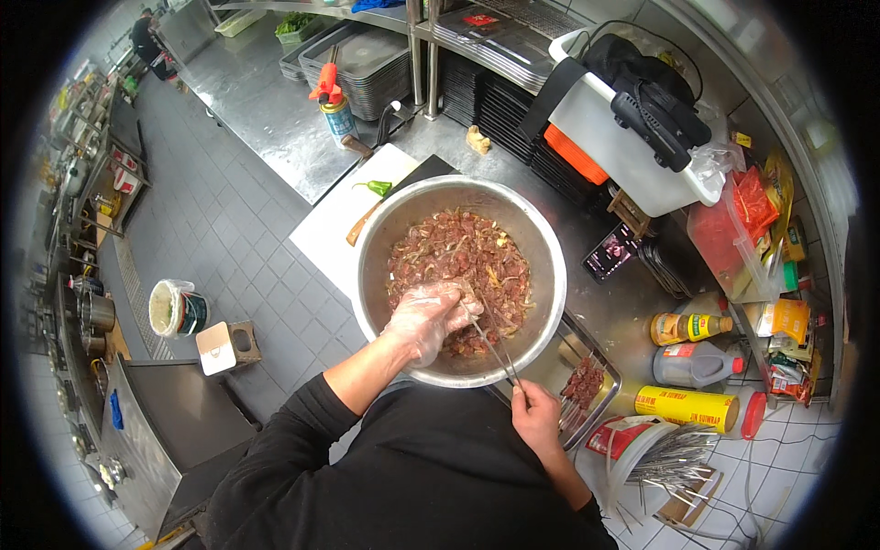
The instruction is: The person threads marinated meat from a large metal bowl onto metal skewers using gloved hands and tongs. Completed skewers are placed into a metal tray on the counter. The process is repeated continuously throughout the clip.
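Observation:
A large steel mixing bowl (550, 282) holds chopped raw meat (454, 240) mixed with pale strips. Over the meat, my left hand (430, 316) wears a clear plastic glove and pinches a small piece of meat at the upper ends of thin metal skewers (489, 342). My right hand (536, 414), bare, grips the lower ends of these skewers just outside the bowl's near rim. Right of the bowl, a steel tray (612, 395) holds a heap of meat on skewers (583, 381). How many skewers I hold cannot be told.
A white cutting board (323, 234) with a green pepper (378, 187) and a wooden-handled knife (361, 225) lies behind the bowl. A blowtorch (337, 113), a phone (610, 253), bottles (694, 364) and a tub of metal skewers (674, 457) stand or lie around. A person (146, 45) is far off.

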Demonstrator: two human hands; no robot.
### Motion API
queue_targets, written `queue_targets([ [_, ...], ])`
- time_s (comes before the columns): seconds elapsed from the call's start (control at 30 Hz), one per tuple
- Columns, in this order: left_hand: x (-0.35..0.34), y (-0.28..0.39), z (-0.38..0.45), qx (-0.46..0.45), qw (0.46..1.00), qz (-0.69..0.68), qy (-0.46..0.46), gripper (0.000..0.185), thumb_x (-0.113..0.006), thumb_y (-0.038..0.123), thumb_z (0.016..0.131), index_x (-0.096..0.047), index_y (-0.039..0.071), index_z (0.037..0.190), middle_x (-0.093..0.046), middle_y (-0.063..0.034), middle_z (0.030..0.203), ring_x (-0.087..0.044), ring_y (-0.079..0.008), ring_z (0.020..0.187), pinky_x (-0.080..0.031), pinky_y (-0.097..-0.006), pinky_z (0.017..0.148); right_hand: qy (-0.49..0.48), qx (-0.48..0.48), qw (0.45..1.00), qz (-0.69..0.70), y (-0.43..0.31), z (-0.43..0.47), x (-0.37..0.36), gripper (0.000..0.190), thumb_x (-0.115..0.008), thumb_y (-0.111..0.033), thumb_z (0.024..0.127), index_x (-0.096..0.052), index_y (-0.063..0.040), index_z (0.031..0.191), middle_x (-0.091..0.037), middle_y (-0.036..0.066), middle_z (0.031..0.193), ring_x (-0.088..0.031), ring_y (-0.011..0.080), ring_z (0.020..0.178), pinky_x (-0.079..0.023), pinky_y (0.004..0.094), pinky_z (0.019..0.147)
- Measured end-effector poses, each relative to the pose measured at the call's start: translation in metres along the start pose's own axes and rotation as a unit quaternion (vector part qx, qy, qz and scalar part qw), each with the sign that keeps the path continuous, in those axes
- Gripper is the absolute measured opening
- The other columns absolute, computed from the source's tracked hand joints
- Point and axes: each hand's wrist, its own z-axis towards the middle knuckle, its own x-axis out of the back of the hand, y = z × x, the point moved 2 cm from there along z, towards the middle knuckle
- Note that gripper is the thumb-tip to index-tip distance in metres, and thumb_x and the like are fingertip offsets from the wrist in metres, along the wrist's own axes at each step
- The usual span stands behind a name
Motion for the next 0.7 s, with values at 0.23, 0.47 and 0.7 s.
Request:
queue_targets([
  [0.23,0.002,-0.016,-0.011,0.047,0.997,-0.054,0.031,0.010,-0.058,0.005,0.094,-0.058,0.000,0.103,-0.064,-0.0144,0.103,-0.066,-0.0310,0.098,-0.058,-0.0435,0.088,-0.017,0.003,1.000,0.004,0.002,0.001,-0.005,0.014,-0.063,-0.007,0.085,-0.069,-0.001,0.096,-0.065,0.015,0.077,-0.063,0.0304,0.066,-0.049,0.0369,0.059],
  [0.47,0.013,-0.019,0.009,0.042,0.981,0.190,-0.025,0.023,-0.066,0.013,0.092,-0.064,0.002,0.112,-0.068,-0.0105,0.108,-0.067,-0.0260,0.100,-0.056,-0.0424,0.087,-0.006,-0.055,0.995,0.079,0.028,-0.004,-0.022,0.015,-0.061,-0.005,0.093,-0.067,0.004,0.102,-0.062,0.002,0.073,-0.054,0.0057,0.062,-0.044,0.0226,0.056],
  [0.7,0.003,0.050,0.148,-0.355,0.340,0.861,-0.132,0.032,-0.066,0.007,0.075,-0.066,-0.001,0.106,-0.067,-0.0197,0.105,-0.066,-0.0349,0.099,-0.053,-0.0385,0.088,0.033,-0.144,0.981,0.123,0.039,-0.015,-0.017,0.015,-0.061,-0.010,0.092,-0.068,0.001,0.100,-0.061,0.003,0.066,-0.055,0.0079,0.059,-0.045,0.0268,0.055],
])
